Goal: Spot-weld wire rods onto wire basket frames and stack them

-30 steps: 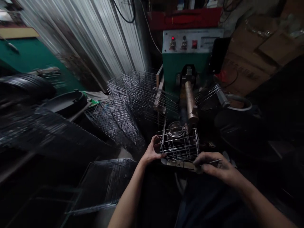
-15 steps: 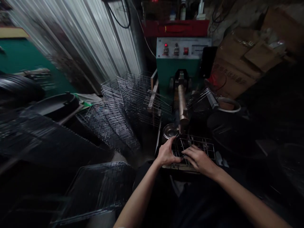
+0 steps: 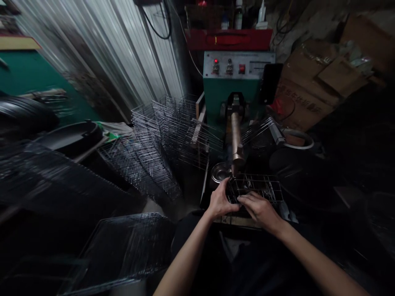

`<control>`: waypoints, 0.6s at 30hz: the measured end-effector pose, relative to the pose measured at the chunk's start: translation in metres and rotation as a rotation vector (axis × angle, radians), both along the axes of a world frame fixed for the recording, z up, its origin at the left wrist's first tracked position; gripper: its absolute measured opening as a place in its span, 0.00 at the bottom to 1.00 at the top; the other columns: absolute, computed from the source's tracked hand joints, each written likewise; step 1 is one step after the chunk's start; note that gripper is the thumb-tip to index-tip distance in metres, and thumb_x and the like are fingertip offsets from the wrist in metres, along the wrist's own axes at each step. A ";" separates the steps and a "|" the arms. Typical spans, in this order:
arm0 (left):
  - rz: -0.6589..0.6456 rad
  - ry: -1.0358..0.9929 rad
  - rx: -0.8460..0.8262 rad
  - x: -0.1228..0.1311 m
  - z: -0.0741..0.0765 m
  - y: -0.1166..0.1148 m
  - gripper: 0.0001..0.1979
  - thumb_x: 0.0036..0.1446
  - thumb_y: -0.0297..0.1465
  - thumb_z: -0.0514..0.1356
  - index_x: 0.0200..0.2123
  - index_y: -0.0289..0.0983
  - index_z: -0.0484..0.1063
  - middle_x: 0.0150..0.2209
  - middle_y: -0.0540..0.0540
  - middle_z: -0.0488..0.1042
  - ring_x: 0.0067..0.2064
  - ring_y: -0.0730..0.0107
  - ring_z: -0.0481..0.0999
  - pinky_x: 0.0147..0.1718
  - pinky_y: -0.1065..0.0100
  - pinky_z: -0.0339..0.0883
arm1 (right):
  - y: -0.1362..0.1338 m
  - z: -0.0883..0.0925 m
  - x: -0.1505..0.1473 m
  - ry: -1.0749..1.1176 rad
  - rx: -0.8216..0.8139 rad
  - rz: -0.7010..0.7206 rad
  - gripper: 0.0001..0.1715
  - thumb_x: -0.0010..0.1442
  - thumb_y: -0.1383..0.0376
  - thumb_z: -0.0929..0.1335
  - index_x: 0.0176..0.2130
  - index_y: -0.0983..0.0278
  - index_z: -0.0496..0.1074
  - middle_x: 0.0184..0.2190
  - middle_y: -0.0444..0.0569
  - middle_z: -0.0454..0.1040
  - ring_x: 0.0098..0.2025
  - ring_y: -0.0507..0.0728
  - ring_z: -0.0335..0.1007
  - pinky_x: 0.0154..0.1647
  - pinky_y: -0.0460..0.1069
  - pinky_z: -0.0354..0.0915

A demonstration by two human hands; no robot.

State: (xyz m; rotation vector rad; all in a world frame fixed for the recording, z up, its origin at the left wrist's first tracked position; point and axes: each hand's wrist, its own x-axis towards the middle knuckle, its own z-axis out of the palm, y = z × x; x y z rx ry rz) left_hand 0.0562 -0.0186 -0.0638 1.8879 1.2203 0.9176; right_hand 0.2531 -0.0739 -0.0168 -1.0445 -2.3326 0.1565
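Note:
A small wire grid (image 3: 259,181) lies level just under the copper-coloured electrode arm (image 3: 237,142) of a spot welder. My left hand (image 3: 219,202) is curved around the grid's left end, index finger near the electrode tip and thumb on the near side. My right hand (image 3: 258,209) has its fingers bent together on the grid's near edge, close to the left thumb. Both hands hold the grid; what the fingertips pinch is too dark to make out. A round metal dish (image 3: 219,172) sits just behind my left hand.
The welder's green cabinet (image 3: 234,88) stands ahead with a lit red lamp. Stacked wire racks (image 3: 154,144) stand at left, with another wire panel (image 3: 132,242) nearer me. Cardboard boxes (image 3: 308,90) lean at right. A red toolbox (image 3: 228,40) sits behind the cabinet.
The grid and both hands have shifted slightly to the right beneath the electrode. The view has tilted up a little. Both hands keep their hold.

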 end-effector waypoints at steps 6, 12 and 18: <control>0.009 -0.025 -0.017 0.000 -0.001 0.006 0.52 0.36 0.36 0.73 0.65 0.44 0.57 0.62 0.44 0.69 0.62 0.47 0.69 0.61 0.48 0.65 | 0.009 0.009 -0.001 0.019 -0.070 0.007 0.19 0.66 0.74 0.63 0.52 0.61 0.75 0.46 0.53 0.81 0.47 0.60 0.77 0.50 0.59 0.74; 0.012 -0.021 -0.010 0.000 0.004 0.006 0.51 0.37 0.38 0.73 0.65 0.43 0.57 0.60 0.44 0.70 0.60 0.48 0.71 0.59 0.50 0.67 | 0.013 0.007 -0.001 0.044 -0.097 -0.001 0.19 0.67 0.73 0.63 0.52 0.59 0.76 0.45 0.52 0.81 0.46 0.60 0.76 0.48 0.57 0.74; 0.066 0.019 -0.015 0.003 0.007 0.004 0.51 0.38 0.40 0.73 0.65 0.44 0.56 0.59 0.44 0.72 0.58 0.50 0.74 0.56 0.52 0.69 | 0.013 0.009 -0.002 0.116 -0.131 -0.036 0.16 0.68 0.70 0.63 0.51 0.59 0.74 0.43 0.51 0.79 0.45 0.59 0.75 0.48 0.57 0.72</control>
